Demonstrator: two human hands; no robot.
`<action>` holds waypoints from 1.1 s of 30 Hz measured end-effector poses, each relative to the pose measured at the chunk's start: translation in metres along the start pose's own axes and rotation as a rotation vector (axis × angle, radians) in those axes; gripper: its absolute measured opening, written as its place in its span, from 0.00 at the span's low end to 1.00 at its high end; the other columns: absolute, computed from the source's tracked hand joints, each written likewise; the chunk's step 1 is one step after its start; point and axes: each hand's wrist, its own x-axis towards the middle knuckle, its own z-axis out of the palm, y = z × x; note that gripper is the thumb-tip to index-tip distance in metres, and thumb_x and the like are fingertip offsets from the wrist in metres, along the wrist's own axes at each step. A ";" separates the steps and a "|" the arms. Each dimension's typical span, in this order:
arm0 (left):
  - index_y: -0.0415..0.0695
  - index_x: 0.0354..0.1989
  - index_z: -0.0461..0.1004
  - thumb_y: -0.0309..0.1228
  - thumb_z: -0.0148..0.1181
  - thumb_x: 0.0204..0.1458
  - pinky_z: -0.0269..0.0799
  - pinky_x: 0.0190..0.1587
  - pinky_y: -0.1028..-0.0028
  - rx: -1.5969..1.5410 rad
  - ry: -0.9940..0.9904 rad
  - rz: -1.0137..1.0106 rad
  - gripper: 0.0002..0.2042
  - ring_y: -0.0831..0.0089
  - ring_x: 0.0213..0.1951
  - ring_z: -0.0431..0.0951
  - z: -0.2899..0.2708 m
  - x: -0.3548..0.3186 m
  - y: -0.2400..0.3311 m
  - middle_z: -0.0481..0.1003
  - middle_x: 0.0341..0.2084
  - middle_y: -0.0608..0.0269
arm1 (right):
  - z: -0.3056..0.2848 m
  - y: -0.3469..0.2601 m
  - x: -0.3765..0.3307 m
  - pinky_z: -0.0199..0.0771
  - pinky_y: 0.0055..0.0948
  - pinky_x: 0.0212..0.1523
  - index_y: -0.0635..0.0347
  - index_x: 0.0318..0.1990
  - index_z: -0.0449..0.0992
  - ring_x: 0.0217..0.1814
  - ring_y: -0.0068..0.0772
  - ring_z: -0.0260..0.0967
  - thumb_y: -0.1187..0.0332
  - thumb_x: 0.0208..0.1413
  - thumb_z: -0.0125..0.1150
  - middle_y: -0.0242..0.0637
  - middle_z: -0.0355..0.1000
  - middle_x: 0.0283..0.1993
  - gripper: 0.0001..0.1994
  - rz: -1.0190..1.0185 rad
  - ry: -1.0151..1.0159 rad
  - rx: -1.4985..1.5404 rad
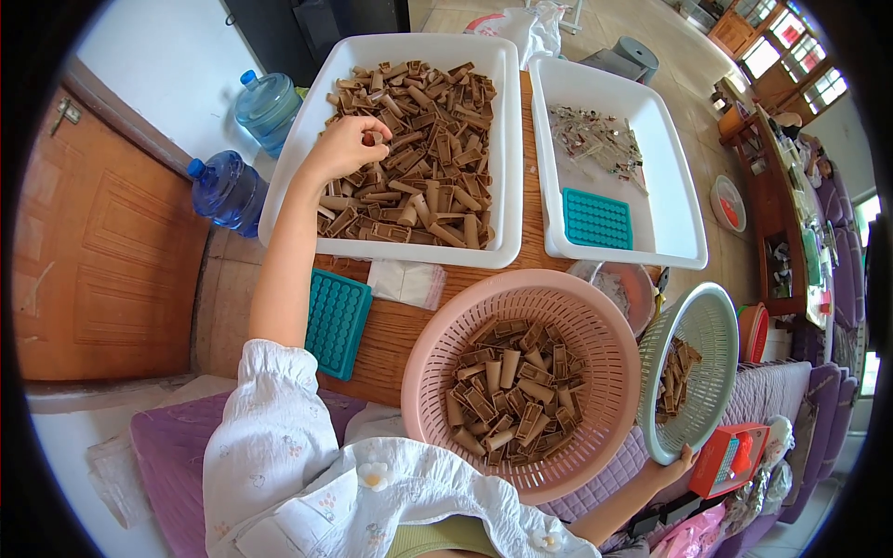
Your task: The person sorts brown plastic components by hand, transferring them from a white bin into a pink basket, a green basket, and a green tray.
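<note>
My left hand [346, 145] reaches into the left white tray [507, 149], fingers closed around brown plastic pieces [423, 158] at the pile's left side. My right hand [682, 460] grips the lower rim of a pale green basket [712, 325], which is tilted on edge and holds a few brown pieces [673, 377]. In front of me stands a pink round basket [437, 344] with a heap of the same brown pieces [512, 395].
A second white tray [670, 177] at the right holds small clear parts [595, 139] and a teal grid block [597, 219]. Another teal grid block [335, 321] and a plastic bag [406, 282] lie on the wooden table. Water jugs [228, 191] stand left; a red box [727, 458] sits lower right.
</note>
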 end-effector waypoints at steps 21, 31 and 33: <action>0.41 0.28 0.69 0.33 0.53 0.48 0.65 0.24 0.87 -0.931 0.167 -0.253 0.07 0.82 0.24 0.69 -0.008 0.007 -0.004 0.68 0.23 0.64 | 0.003 -0.003 -0.001 0.66 0.34 0.41 0.61 0.49 0.57 0.43 0.37 0.61 0.75 0.41 0.46 0.41 0.61 0.43 0.23 -0.006 0.019 0.020; 0.46 0.30 0.74 0.24 0.63 0.29 0.68 0.38 0.70 0.515 -0.090 -0.189 0.14 0.62 0.38 0.71 -0.002 -0.009 -0.008 0.68 0.36 0.56 | 0.009 -0.004 -0.005 0.65 0.34 0.44 0.62 0.52 0.54 0.45 0.39 0.61 0.76 0.40 0.47 0.42 0.59 0.46 0.26 -0.017 0.020 0.015; 0.46 0.30 0.74 0.22 0.61 0.30 0.69 0.39 0.69 0.716 -0.181 -0.211 0.13 0.62 0.40 0.70 0.002 -0.008 -0.010 0.64 0.42 0.56 | 0.009 -0.004 -0.005 0.65 0.34 0.44 0.61 0.52 0.54 0.46 0.39 0.60 0.76 0.40 0.47 0.42 0.59 0.47 0.26 -0.004 0.030 0.021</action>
